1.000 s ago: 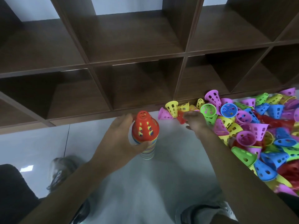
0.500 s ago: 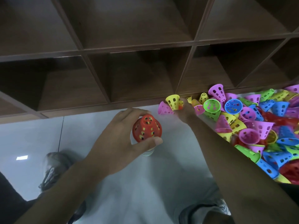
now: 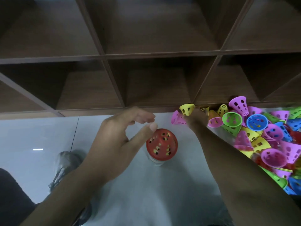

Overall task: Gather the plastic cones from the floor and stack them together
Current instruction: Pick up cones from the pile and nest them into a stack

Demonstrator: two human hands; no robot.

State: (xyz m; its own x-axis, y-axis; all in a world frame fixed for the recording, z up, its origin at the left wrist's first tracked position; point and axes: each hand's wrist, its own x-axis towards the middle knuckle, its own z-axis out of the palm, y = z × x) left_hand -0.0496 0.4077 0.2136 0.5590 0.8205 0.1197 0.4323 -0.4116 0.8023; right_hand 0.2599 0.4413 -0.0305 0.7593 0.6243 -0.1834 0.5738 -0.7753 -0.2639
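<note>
Red perforated cone capping the stack (image 3: 161, 145): upright on the pale floor (image 3: 40, 136), a little out from the foot of the shelf unit, placed within reach of both arms so each new cone can be dropped onto its tip.

Left hand (image 3: 117, 144): beside the stack on its left; fingers (image 3: 143, 119) spread and gently bent, gripping nothing, thumb tip touching or just short of the red cap, presumably ready to steady it.

Right hand (image 3: 196, 119): at the near edge of the loose cones (image 3: 268, 144), between a pink cone (image 3: 177, 118) and a yellow cone (image 3: 187, 109); its fingers are hidden, so its grip cannot be told.

Brown shelf unit (image 3: 146, 53): backs the heap along the floor's far edge.
</note>
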